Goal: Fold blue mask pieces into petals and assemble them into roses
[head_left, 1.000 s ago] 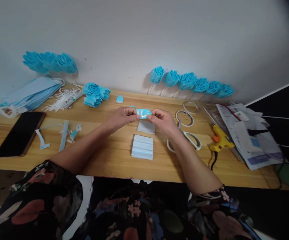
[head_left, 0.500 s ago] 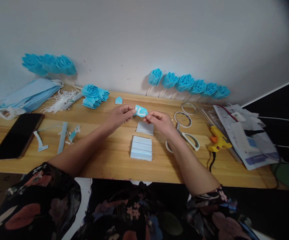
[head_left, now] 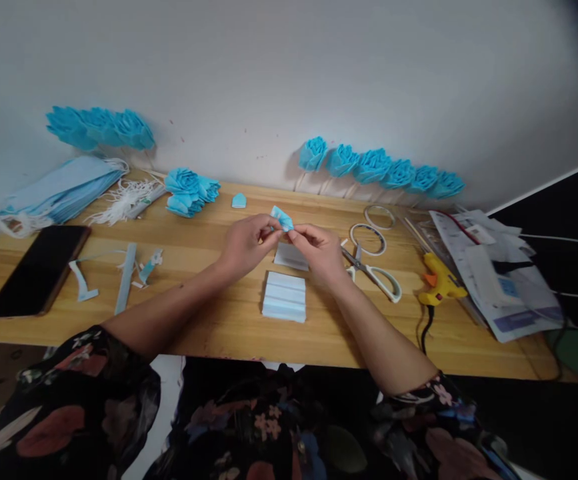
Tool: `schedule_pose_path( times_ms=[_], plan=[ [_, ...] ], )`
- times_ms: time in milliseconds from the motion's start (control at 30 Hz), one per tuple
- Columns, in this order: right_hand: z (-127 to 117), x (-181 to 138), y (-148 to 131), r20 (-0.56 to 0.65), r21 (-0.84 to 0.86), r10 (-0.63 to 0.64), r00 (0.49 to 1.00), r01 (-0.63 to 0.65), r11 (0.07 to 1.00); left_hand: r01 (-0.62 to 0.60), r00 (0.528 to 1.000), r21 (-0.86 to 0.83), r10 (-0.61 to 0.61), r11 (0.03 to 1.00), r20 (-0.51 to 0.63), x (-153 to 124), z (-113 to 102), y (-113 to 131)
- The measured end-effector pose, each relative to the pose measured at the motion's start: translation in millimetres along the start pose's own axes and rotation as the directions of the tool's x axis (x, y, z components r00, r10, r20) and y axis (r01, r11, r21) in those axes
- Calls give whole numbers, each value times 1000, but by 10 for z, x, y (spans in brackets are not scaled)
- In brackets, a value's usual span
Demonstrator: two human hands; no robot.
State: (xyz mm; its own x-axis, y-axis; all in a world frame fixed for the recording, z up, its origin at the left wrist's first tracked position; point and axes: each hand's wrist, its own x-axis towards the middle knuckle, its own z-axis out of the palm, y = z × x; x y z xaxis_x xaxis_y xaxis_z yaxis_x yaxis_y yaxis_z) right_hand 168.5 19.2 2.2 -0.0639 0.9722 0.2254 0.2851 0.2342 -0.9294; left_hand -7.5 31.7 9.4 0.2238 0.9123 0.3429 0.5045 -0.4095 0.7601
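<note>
Between my two hands is a small piece of blue mask fabric (head_left: 282,218), held up above the table and gathered at its lower edge. My left hand (head_left: 249,241) pinches it from the left with thumb and fingers. My right hand (head_left: 317,245) pinches the same piece from the right, the fingertips almost meeting. Under the hands lies a pale fabric square (head_left: 291,257), partly covered by my right hand. Nearer to me sits a stack of pale pleated squares (head_left: 284,297). A folded blue petal piece (head_left: 239,201) lies behind my left hand.
Scissors (head_left: 369,268), tape rolls (head_left: 367,239) and a yellow glue gun (head_left: 439,280) lie to the right. Blue fabric flowers (head_left: 373,165) lean on the wall; more blossoms (head_left: 189,192) lie left of centre. Masks (head_left: 63,193) and a phone (head_left: 36,270) are at left.
The flat blue piece with white strips is now bunched at its lower edge. My hands have drawn closer together and slightly toward me.
</note>
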Motion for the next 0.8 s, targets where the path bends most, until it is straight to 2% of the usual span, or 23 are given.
schedule_pose_path(
  times_ms=[333,600,800],
  plan=[
    [21,-56,-56,-4,-171,-170,985,167,971,30,999,-46,-31,998,-19,-4,-7,29],
    [38,-71,-60,12,-215,-237,972,234,948,34,999,-62,-35,998,-9,-16,19,28],
    [54,-66,-23,-26,-208,-279,960,268,941,3,1000,-41,-3,999,-1,-22,24,28]
  ],
)
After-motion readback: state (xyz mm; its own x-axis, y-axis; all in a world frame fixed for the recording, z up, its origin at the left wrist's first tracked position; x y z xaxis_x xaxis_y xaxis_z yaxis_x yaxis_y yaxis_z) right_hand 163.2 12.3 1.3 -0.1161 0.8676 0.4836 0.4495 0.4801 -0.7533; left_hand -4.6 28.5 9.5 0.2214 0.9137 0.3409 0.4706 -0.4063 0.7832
